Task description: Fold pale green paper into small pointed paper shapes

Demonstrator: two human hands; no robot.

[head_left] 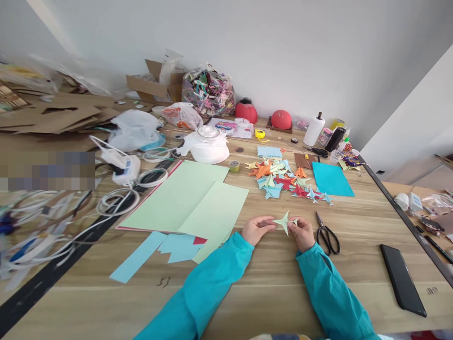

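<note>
Both my hands hold a small pale green folded paper star (284, 221) just above the wooden table (269, 293). My left hand (257, 228) pinches its left point, fingers closed. My right hand (301, 232) pinches its right side, fingers curled. Both arms wear teal sleeves. A pile of several folded paper shapes (283, 179) in orange, blue, red and green lies beyond my hands. Black scissors (327, 235) lie just right of my right hand.
Light green paper sheets (187, 200) and blue scraps (166, 249) lie to the left, a blue sheet (331, 179) to the right. A black phone (402, 279) lies at the right edge. Tape rolls (118, 200), a white pot (208, 145), bags and cardboard crowd the back and left.
</note>
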